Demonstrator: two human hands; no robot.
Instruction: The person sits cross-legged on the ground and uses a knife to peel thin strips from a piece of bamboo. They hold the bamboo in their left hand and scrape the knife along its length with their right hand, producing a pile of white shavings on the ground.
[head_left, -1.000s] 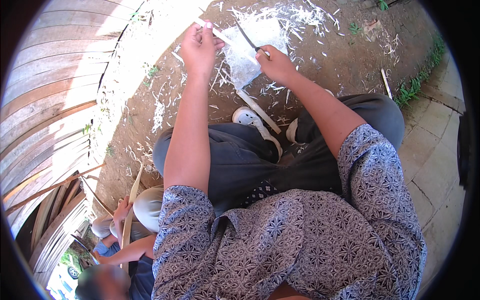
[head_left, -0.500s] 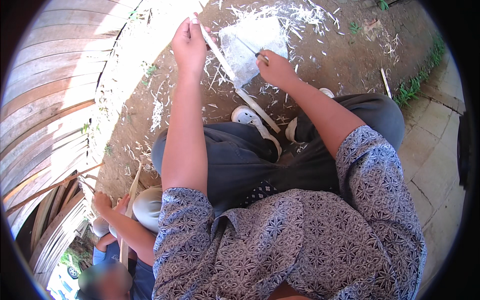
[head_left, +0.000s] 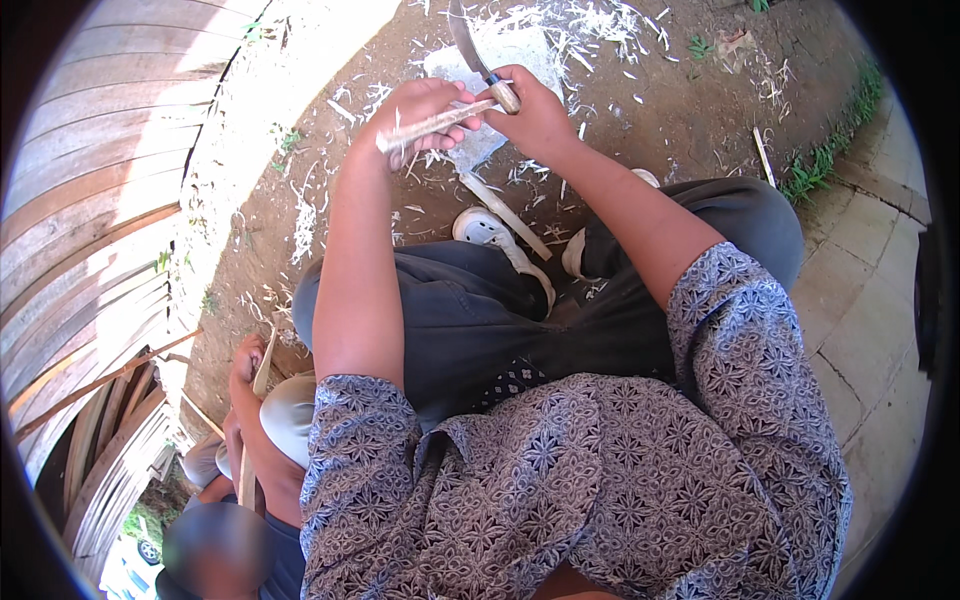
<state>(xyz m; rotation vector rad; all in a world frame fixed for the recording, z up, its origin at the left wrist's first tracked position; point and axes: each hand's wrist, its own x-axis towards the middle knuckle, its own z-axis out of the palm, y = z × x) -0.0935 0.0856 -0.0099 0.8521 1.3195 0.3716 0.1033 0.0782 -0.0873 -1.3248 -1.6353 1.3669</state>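
Two hands of yours are up around 12 o'clock, arms reaching well out in front, and they're almost touching. Your left forearm runs nearly straight up to 12, then the wrist bends so the left hand (head_left: 408,112) fans its fingers toward 2 or 3 o'clock. They're half curled, with a pale wood strip (head_left: 432,126) lying across them. That bit's blurry, so I honestly can't tell if you're clamped on it or just cradling it. The strip slants from 8 o'clock up to 2, and its upper end comes right up to your right thumb.

Your right forearm angles in from 4 toward 10, elbow out wide. The right hand (head_left: 537,112) is wrapped round a knife, fingers closed on the wooden handle (head_left: 504,96), butt end at about 5 and the curved blade (head_left: 464,38) pointing off toward 11, away from you.

Under both hands there's a pale flat slab (head_left: 484,152) on the dirt, with curly shavings (head_left: 612,28) scattered thickest toward 1 o'clock. Another wood piece (head_left: 508,217) lies on the ground just toward you from the slab, slanting from 11 to 5 beside your white shoe (head_left: 478,228). Over at 8 o'clock, a co-worker (head_left: 262,425) has a long strip of their own.
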